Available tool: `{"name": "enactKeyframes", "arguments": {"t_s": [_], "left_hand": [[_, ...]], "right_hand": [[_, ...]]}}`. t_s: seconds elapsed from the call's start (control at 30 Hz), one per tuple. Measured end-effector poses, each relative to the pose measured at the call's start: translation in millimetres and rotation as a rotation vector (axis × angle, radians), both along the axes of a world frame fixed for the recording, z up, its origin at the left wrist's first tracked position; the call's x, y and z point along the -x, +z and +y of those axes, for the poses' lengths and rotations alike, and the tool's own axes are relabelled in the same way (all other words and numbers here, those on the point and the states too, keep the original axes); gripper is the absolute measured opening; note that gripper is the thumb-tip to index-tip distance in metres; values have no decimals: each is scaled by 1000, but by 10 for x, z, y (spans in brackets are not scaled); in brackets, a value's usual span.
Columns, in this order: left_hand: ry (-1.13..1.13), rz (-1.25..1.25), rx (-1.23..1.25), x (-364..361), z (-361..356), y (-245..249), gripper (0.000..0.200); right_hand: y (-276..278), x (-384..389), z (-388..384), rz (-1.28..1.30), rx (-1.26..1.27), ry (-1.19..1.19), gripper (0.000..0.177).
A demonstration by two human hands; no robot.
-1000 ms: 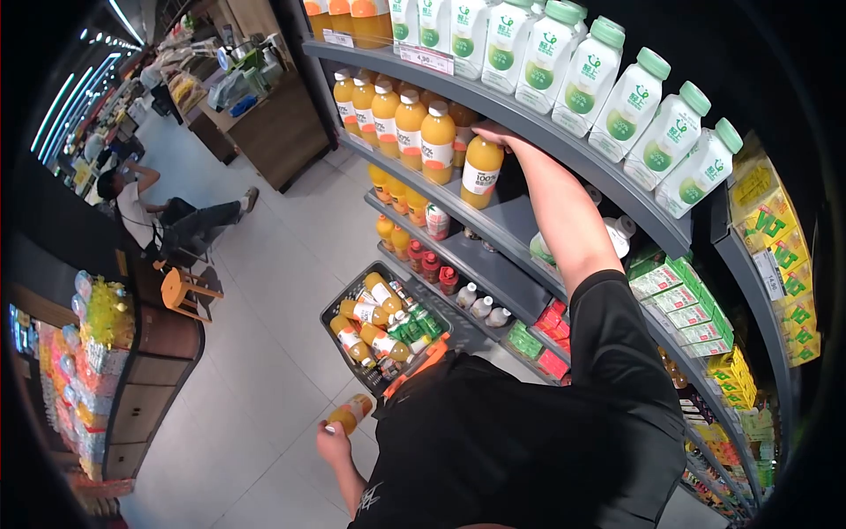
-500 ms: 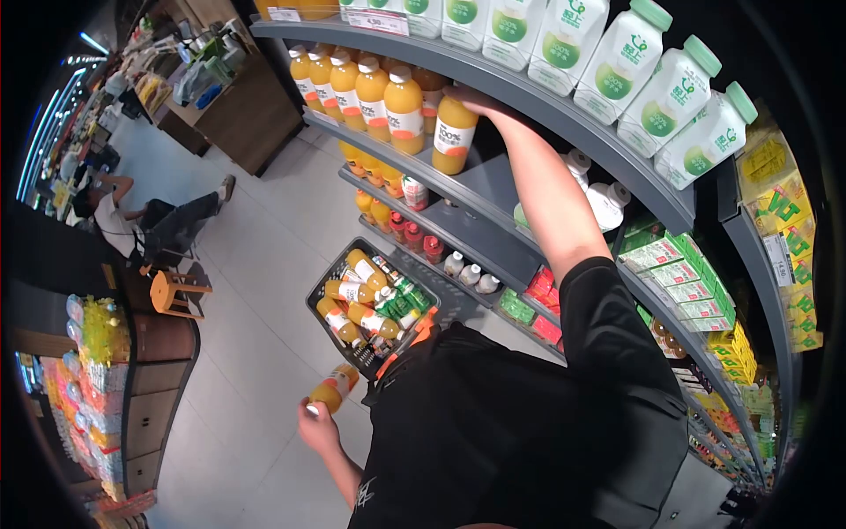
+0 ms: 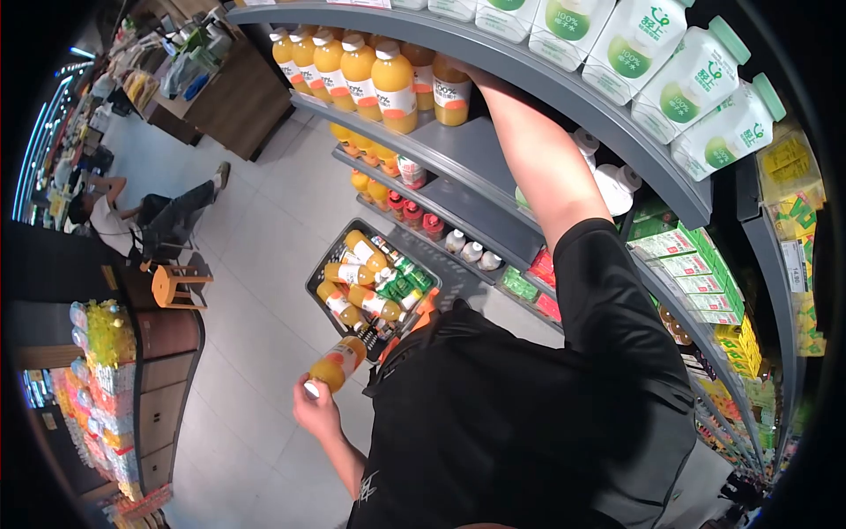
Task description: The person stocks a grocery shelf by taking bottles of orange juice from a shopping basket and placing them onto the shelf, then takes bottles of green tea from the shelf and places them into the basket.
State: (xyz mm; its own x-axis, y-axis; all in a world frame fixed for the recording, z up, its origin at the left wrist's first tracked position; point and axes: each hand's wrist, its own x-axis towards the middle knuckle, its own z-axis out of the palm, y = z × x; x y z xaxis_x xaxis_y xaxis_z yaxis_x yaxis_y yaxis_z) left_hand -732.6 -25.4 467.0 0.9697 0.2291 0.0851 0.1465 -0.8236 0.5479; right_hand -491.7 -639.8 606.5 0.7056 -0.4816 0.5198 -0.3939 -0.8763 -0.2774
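Observation:
My left hand (image 3: 315,411) is closed around the cap end of an orange juice bottle (image 3: 340,361), which tilts outside the basket. Up at the shelf, my right hand (image 3: 460,68) is at the top of another juice bottle (image 3: 451,95); the upper shelf's edge hides most of its fingers. That bottle stands upright on the shelf board (image 3: 467,145), to the right of a group of similar bottles (image 3: 394,88). Below, a dark shopping basket (image 3: 319,256) holds several juice bottles (image 3: 350,274) lying on their sides and some green packages (image 3: 405,280).
White bottles with green caps (image 3: 683,88) line the upper shelf. Lower shelves carry red-topped bottles (image 3: 412,214), white bottles (image 3: 471,253) and green boxes (image 3: 687,269). Across the tiled floor (image 3: 238,344), a seated person (image 3: 132,216) is near a wooden stool (image 3: 179,286). A packaged-goods display (image 3: 106,388) stands left.
My right hand has moved the shelf bottle from near the front edge farther back, beside the other bottles. My left hand still holds its bottle, now slightly higher. The view has shifted slightly.

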Motion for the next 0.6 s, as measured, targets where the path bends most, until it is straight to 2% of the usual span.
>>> {"name": "enactKeyframes", "arguments": {"t_s": [0.27,0.37,0.4,0.43,0.47,0.5,0.53,0.57,0.6], "left_hand": [[-125,-16,10,-222,-189,143,27],[-179,49,-72,-381,-319,313,26],[-209,23,-24,-435,-362,360,26],[-232,-4,23,-496,-401,381,25],[-268,-57,0,-583,-394,350,24],[-312,-99,74,-666,-416,367,23],[-339,-75,136,-744,-436,418,21],[-368,-76,179,-815,-494,506,20],[-404,-81,204,-868,-572,631,18]], "right_hand": [[-136,-64,-113,-13,-106,33,54],[-430,-42,-80,-77,-198,111,54],[-624,48,1,-139,-267,164,55],[-539,387,345,132,-649,49,56],[-183,783,790,259,-524,-16,48],[-718,864,983,-193,-495,127,45],[-669,1128,1355,40,-680,253,37],[-957,1264,1583,147,-946,467,26],[-1034,1440,1833,310,-1111,635,16]]}}
